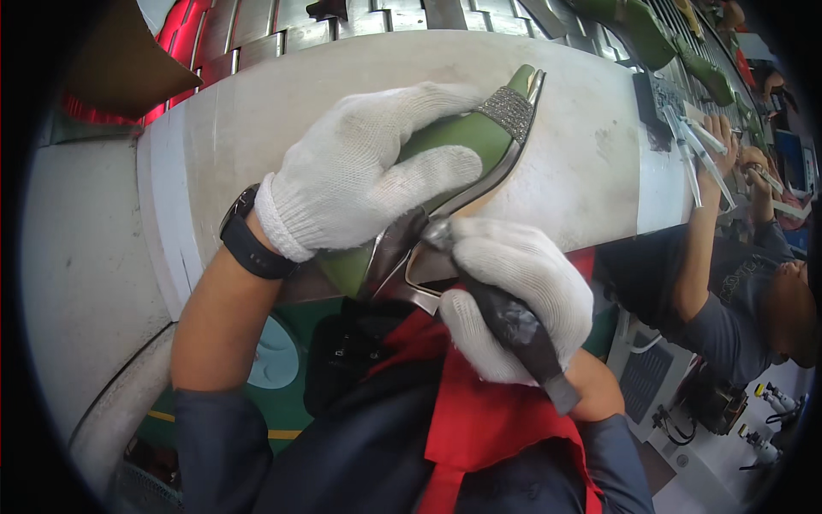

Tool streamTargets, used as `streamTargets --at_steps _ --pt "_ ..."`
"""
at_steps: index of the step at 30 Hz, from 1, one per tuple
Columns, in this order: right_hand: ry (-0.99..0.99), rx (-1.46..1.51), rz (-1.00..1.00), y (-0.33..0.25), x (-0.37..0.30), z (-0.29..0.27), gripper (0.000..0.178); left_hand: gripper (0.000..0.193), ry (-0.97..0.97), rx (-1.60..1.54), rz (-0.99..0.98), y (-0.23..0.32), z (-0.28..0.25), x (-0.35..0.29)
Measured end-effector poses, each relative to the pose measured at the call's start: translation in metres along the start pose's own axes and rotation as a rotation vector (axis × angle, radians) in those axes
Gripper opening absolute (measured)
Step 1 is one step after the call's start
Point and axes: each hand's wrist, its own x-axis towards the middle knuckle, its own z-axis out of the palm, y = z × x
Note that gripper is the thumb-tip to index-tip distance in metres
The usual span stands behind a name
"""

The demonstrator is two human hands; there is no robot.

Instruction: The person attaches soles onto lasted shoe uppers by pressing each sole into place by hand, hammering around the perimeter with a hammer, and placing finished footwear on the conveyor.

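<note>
My gloved left hand [355, 167] is closed over a green shoe last [471, 141] lying on its side on the pale work surface [582, 163]. On the last is a sandal with a glittery grey strap [509, 111] near the toe, a sole edge and metallic dark parts toward the heel. My gloved right hand [522, 291] grips a dark-handled tool [509, 321]. Its rounded metal end rests at or very near the sole edge by the arch; whether it touches cannot be made out. The tool's exact kind is unclear.
Behind the work surface runs a metal slat conveyor [377, 19], with green lasts [629, 30] at its far right. A grey block [652, 107] and white strips [698, 150] lie at the right end, near a co-worker's hands. A brown sheet [128, 64] hangs at upper left.
</note>
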Motion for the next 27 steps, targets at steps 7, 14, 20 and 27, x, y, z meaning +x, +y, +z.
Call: streamTargets --at_steps 7,14,20,27 --pt "0.093 -0.135 -0.027 0.000 -0.006 0.001 0.038 0.052 -0.011 -0.019 -0.019 0.002 0.000 0.000" --pt "-0.024 -0.349 -0.078 -0.017 0.023 -0.007 0.035 0.050 -0.011 0.074 -0.001 0.009 0.000 0.006" --pt "-0.037 0.147 0.275 -0.008 0.018 -0.033 0.020 0.071 -0.096 0.294 -0.039 0.043 0.003 0.028" --pt "0.391 0.425 0.538 0.050 -0.014 -0.070 0.017 0.070 0.214 0.474 -0.208 0.067 0.002 0.045"
